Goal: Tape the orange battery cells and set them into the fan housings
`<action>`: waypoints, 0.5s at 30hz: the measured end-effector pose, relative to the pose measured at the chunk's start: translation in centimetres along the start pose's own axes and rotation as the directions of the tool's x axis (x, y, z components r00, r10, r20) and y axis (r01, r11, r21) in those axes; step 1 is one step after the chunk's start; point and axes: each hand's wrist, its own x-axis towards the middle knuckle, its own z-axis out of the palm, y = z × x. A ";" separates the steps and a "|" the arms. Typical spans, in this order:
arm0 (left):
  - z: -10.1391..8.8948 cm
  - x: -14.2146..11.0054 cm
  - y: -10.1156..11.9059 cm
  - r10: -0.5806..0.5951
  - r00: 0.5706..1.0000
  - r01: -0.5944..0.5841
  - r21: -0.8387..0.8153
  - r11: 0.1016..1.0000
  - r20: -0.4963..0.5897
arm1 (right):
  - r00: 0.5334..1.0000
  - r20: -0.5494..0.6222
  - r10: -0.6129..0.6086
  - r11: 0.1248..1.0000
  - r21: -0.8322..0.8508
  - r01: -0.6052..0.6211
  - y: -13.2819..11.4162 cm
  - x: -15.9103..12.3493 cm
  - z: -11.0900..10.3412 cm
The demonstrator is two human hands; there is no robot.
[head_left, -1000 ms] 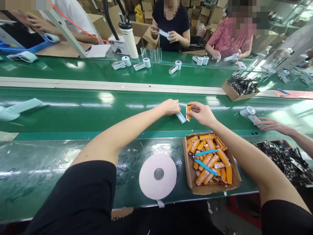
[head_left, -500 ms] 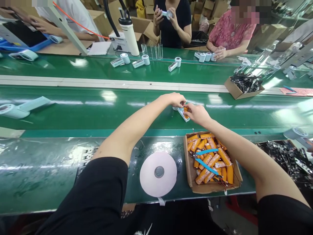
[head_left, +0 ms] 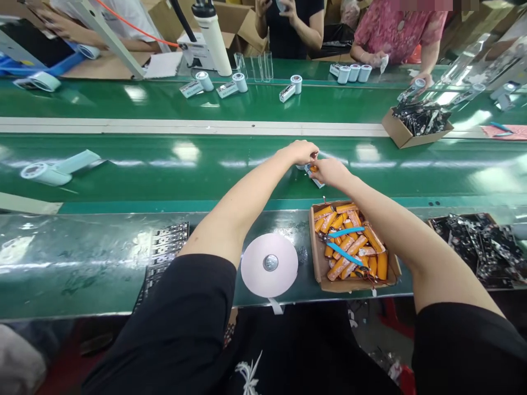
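My left hand [head_left: 302, 151] and my right hand [head_left: 329, 171] meet over the green conveyor belt [head_left: 185, 170]. Both are closed on a small pale-blue fan body [head_left: 316, 179] lying on the belt. An orange battery [head_left: 313, 168] shows between the fingers of my right hand, pressed against the fan's handle. In front of me a cardboard box [head_left: 319, 263] holds several orange batteries [head_left: 341, 263] and blue-handled cutters [head_left: 345, 244].
A white tape roll [head_left: 269, 265] lies left of the box. Black parts fill a tray [head_left: 477, 247] at right and a sheet [head_left: 164, 247] at left. Another pale-blue fan [head_left: 57, 169] lies on the belt far left. People work across the far belt among fans [head_left: 290, 90] and a parts box [head_left: 415, 123].
My hands came together: the orange battery, held apart from the fan body a second ago, now sits pressed against its handle. The view tipped down. The fan at left drifted right along the belt.
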 end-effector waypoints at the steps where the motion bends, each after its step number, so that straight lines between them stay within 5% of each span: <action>1: 0.2 0.1 0.1 -0.004 1.000 0.004 -0.011 1.000 -0.005 | 1.000 0.018 -0.007 1.000 0.014 0.007 0.1 0.1 0.2; 6: 0.4 0.5 0.5 -0.041 0.998 0.039 -0.061 0.997 -0.038 | 0.998 0.037 0.044 0.997 0.066 -0.046 -0.7 1.3 0.1; 10: -0.6 -0.8 1.1 -0.079 0.992 0.072 -0.074 0.995 -0.100 | 1.000 -0.004 0.026 0.994 0.106 -0.025 -0.2 -0.9 -2.8; 12: -0.6 -4.0 1.7 -0.080 0.976 0.065 -0.084 0.994 -0.202 | 0.995 -0.104 0.003 0.989 0.148 0.012 0.6 -5.2 -4.0; 15: 1.5 -13.9 3.1 0.110 0.933 -0.147 -0.084 0.986 -0.344 | 0.959 -0.276 -0.068 0.933 0.324 0.160 1.3 -15.5 -3.4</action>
